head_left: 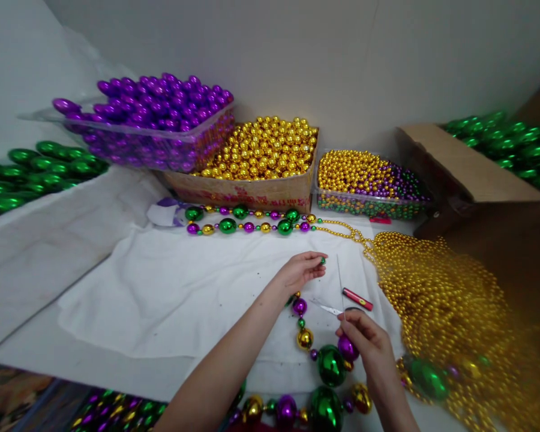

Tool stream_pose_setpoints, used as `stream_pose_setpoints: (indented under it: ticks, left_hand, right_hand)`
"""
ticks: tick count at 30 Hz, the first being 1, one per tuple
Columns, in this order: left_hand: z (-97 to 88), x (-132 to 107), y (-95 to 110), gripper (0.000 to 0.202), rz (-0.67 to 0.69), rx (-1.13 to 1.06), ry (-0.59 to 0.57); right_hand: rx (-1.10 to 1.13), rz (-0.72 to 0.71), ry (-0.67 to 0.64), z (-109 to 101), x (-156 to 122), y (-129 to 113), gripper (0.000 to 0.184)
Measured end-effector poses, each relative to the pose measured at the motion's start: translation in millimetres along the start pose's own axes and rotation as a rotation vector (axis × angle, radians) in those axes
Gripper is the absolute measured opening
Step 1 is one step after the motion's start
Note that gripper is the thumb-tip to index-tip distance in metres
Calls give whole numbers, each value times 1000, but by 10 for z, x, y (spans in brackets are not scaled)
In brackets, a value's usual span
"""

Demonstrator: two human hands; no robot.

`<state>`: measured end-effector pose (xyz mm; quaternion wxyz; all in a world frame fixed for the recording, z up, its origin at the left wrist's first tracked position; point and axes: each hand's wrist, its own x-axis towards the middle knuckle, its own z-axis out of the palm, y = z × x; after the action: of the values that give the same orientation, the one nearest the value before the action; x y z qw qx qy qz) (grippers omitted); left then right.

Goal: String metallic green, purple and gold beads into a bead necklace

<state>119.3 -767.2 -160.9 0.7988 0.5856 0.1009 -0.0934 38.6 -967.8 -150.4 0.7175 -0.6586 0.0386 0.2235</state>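
Note:
My left hand (302,271) pinches a small green bead (323,261) between its fingertips above the white cloth. My right hand (369,337) is closed, thumb against fingers, on a thin stiff-looking strand (339,276) that stands up from the fingertips; whether it is wire or cord I cannot tell. Below the hands runs a bead strand with a purple bead (299,306), a gold bead (305,339) and a large green bead (332,365). Small scissors (329,308) lie just beyond my right fingers, their handles partly hidden. Beside them is a red lighter (357,299).
A purple-bead bin (198,141), a cardboard box of gold beads (247,191) and a mixed-bead tray (364,201) line the back. A strung bead necklace (227,225) lies before them. Gold bead strands (441,288) heap at right, by a brown box (477,180).

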Motion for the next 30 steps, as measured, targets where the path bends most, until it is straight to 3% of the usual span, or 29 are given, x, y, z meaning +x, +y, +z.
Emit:
stream_pose_setpoints:
  ticks: [5, 12, 21, 26, 30]
  left_hand:
    - [-127, -262, 81, 21, 5, -317, -18]
    - [-161, -413, 58, 24, 0, -584, -16]
    - [-140, -464, 106, 27, 48, -493, 43]
    - [-68, -500, 159, 45, 108, -486, 66]
    - [25, -530, 163, 51, 126, -506, 165]
  right_hand:
    - [-153, -7, -36, 101, -99, -46, 34]
    - [-230, -34, -69, 188, -107, -36, 31]
    - [-203, -22, -44, 176, -132, -40, 31]
    - [-156, -15, -22, 220, -145, -36, 28]
    - [-114, -73, 22, 316, -140, -20, 25]
